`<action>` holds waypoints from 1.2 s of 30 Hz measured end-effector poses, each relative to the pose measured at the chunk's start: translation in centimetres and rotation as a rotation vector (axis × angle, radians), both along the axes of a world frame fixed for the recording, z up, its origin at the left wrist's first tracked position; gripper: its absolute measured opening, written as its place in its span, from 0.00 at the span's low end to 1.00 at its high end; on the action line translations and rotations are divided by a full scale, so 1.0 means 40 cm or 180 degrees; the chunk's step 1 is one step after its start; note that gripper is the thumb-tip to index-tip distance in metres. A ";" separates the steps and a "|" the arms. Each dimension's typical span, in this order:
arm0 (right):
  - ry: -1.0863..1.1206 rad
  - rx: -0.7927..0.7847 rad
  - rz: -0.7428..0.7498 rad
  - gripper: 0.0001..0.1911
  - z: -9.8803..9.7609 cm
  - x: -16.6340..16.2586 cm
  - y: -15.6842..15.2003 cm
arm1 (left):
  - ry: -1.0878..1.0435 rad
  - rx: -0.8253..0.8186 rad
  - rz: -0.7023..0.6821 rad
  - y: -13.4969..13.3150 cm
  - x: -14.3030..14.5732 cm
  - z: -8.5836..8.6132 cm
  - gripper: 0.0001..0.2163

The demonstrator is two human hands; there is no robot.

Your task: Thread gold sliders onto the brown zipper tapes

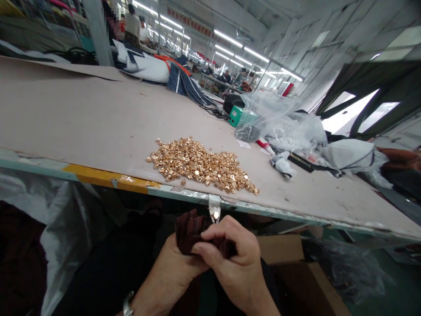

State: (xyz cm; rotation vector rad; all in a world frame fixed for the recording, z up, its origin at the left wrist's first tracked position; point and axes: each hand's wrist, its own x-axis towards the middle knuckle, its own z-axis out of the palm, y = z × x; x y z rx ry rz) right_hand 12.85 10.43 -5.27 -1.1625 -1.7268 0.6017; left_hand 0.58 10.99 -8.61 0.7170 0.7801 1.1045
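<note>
Gathered dark brown fabric pieces (188, 226) are held in front of the table edge. My left hand (179, 263) is closed around them from below, its fingers mostly hidden. Thumb and index finger of my right hand (235, 259) pinch the same fabric from the right side. Just beyond the hands, a small metal clip-like piece (215, 207) hangs at the table edge, with a gold spot on its lower end. On the tabletop beyond it lies a heap of small gold metal pieces (200, 164), possibly buttons or rivets.
The table (82, 114) has yellow tape (108, 176) along its edge. Clear plastic bags (283, 120), a green box (241, 116) and a black strip (300, 161) lie at the right. Striped cloth (184, 83) lies at the back. Below right stands a cardboard box (281, 248). People are farther off.
</note>
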 end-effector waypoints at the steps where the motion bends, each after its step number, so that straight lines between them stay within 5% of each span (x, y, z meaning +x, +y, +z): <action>1: 0.0008 0.0080 0.0046 0.03 -0.003 0.000 -0.005 | 0.0002 0.0037 -0.0056 -0.001 0.002 0.003 0.12; 11: 0.1816 -0.1466 -0.0144 0.09 -0.044 0.048 -0.006 | -0.0267 -0.0820 0.0124 -0.017 -0.013 0.029 0.18; 14: 0.1640 -0.1363 -0.0206 0.08 -0.049 0.056 -0.008 | -0.0141 -0.0781 0.0507 -0.015 -0.010 0.026 0.15; 20: 0.0990 -0.0997 -0.0229 0.08 -0.055 0.051 -0.018 | -0.0123 -0.0573 0.0600 -0.008 0.007 0.013 0.12; 24: 0.0355 -0.0056 -0.0072 0.03 -0.055 0.051 -0.021 | -0.0094 -0.0626 0.0776 -0.001 0.010 0.011 0.13; 27: 0.0172 0.0682 0.0317 0.08 -0.053 0.050 -0.023 | -0.0216 -0.0850 0.0760 0.000 0.008 0.012 0.14; 36: 0.0700 0.0123 -0.0220 0.02 -0.061 0.036 -0.015 | -0.0355 -0.1144 0.0753 -0.018 0.020 0.023 0.17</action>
